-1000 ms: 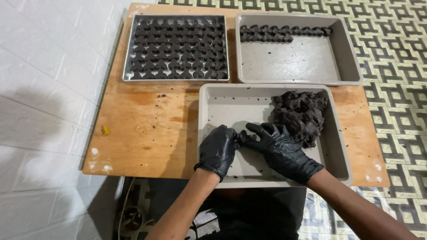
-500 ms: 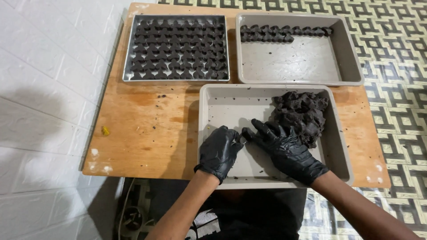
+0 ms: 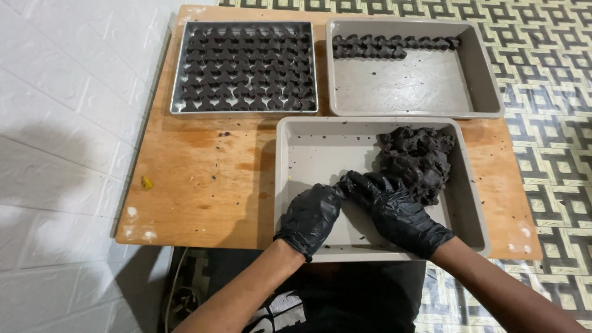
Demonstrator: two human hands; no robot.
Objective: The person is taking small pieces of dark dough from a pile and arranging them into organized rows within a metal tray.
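Inside the near grey tray (image 3: 290, 185), your left hand (image 3: 310, 217) and right hand (image 3: 398, 213), both black-gloved, meet fingertip to fingertip, fingers curled together, pinching a small dark bit; hard to tell exactly. Dark dough lump (image 3: 416, 159) sits just right, far corner. Far left mould tray (image 3: 243, 66) full; far right tray (image 3: 481, 92) holds one row of pieces (image 3: 394, 45).

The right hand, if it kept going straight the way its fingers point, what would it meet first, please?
Probably the left hand: the right hand points up-left, fingertips about touching it. The dark lump lies to its right.
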